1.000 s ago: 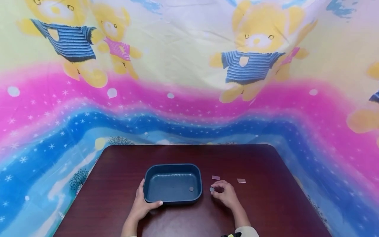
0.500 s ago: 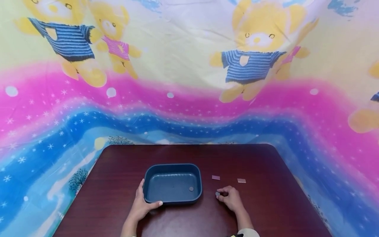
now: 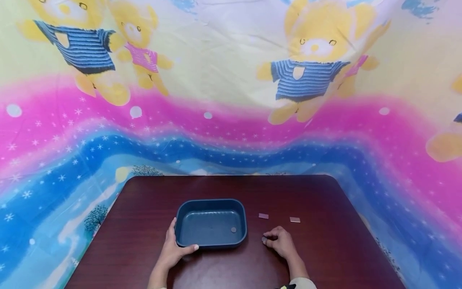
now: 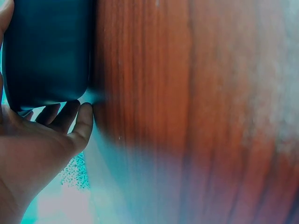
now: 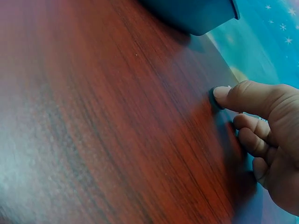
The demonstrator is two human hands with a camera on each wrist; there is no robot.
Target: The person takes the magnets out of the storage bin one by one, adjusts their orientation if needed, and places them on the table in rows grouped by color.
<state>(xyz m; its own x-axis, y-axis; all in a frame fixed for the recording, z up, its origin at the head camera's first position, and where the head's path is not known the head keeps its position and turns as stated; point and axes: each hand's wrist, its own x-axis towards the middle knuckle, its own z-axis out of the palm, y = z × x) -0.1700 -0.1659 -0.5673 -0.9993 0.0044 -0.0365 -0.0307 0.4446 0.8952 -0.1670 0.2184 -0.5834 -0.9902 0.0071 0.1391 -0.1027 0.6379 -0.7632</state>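
Note:
A dark blue-grey rectangular tub (image 3: 211,243) stands on the table, with a small round grey disc (image 3: 233,230) lying inside near its right end. My left hand (image 3: 172,252) holds the tub's near left corner, thumb at the near rim and fingers along the left side. In the left wrist view those fingers (image 4: 83,122) press against the dark wall. To the right of the tub, my right hand (image 3: 283,243) pinches a second small round disc (image 3: 264,239) between thumb and fingers, close to the tabletop. The thumb partly covers this disc (image 5: 213,100) in the right wrist view.
Two small flat rectangular pieces lie beyond my right hand: a pinkish one (image 3: 263,216) and a paler one (image 3: 294,220) farther right. The dark red-brown wooden table (image 3: 151,200) has a printed bear cloth (image 3: 231,100) hanging behind and beside it.
My right hand has shifted right and toward me, away from the tub, with the disc in its pinch. Lately the disc has tilted and dropped slightly. My left hand stays put.

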